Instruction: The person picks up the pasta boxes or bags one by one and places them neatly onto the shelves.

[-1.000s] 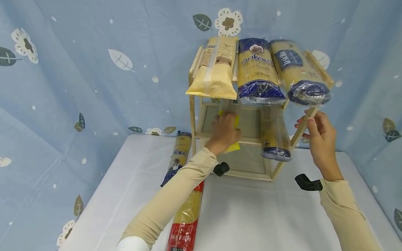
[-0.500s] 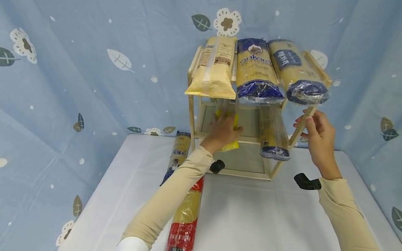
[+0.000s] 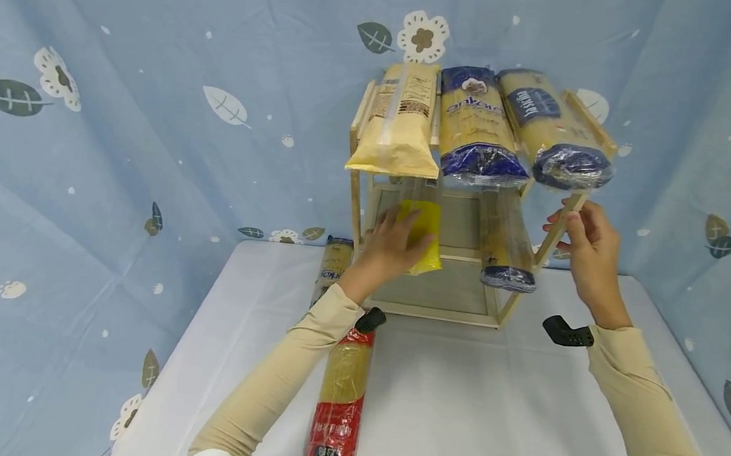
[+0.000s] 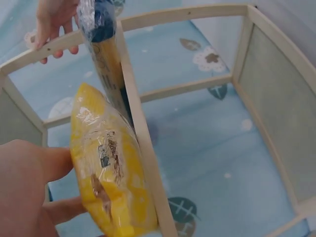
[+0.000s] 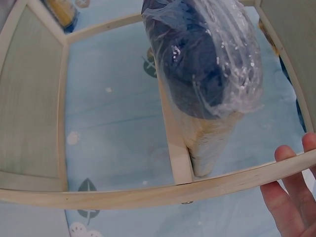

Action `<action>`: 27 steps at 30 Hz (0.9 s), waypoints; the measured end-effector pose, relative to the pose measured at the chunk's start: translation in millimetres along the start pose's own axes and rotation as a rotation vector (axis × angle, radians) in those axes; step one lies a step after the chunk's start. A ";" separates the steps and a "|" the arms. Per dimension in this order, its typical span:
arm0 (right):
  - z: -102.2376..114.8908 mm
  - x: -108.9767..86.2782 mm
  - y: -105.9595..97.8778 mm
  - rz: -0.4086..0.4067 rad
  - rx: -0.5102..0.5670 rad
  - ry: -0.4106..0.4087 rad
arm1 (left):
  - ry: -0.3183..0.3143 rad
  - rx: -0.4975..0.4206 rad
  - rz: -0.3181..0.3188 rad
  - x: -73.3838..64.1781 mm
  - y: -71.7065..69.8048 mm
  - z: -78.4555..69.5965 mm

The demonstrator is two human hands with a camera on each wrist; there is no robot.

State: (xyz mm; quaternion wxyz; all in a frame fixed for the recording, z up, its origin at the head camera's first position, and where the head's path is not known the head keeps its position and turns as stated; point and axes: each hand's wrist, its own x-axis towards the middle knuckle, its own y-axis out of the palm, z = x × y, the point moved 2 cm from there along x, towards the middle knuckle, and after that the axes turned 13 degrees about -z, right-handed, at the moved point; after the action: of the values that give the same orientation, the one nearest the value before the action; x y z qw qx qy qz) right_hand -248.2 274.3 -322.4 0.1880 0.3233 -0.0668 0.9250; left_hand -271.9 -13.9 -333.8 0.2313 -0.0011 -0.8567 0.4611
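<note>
A wooden rack [image 3: 436,315] with tiers stands at the back of the table. My left hand [image 3: 390,244] is at its middle tier, fingers spread and touching a yellow-ended pasta pack [image 3: 429,227]. In the left wrist view, the thumb and a finger lie along the side of this yellow pack [image 4: 111,168], which rests against a wooden bar. My right hand [image 3: 593,256] pinches the rack's right front post; in the right wrist view its fingers [image 5: 284,195] wrap the wooden edge. A blue-ended spaghetti pack [image 3: 507,246] lies on the middle tier, right of the yellow one.
On the top tier lie a cream pack [image 3: 399,124], a blue and yellow pasta pack [image 3: 477,121] and another blue-ended pack [image 3: 550,128]. A red spaghetti pack [image 3: 339,411] and a blue-ended one [image 3: 335,258] lie on the white table [image 3: 486,419], left of the rack. A patterned curtain [image 3: 153,87] surrounds it.
My left hand has shifted left and its fingers have spread, so more of the yellow-ended pack shows. My right hand keeps its hold on the rack post.
</note>
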 end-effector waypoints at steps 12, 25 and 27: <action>-16.1 4.1 -3.4 -0.009 -0.053 -0.002 | 0.172 -0.055 -0.183 -40.2 -9.2 7.1; 2.0 0.8 0.2 0.009 0.046 0.017 | 0.042 -0.157 -0.112 -79.9 -17.2 25.9; 1.0 0.1 -0.3 0.010 0.057 0.015 | 0.019 -0.164 -0.096 -85.7 -17.0 31.3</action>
State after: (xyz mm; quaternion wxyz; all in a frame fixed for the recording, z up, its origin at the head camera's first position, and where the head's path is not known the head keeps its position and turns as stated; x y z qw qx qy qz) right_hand -247.5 274.4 -321.5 0.1745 0.3211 -0.0407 0.9299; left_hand -204.2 -66.8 -368.8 0.2607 0.0167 -0.8882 0.3779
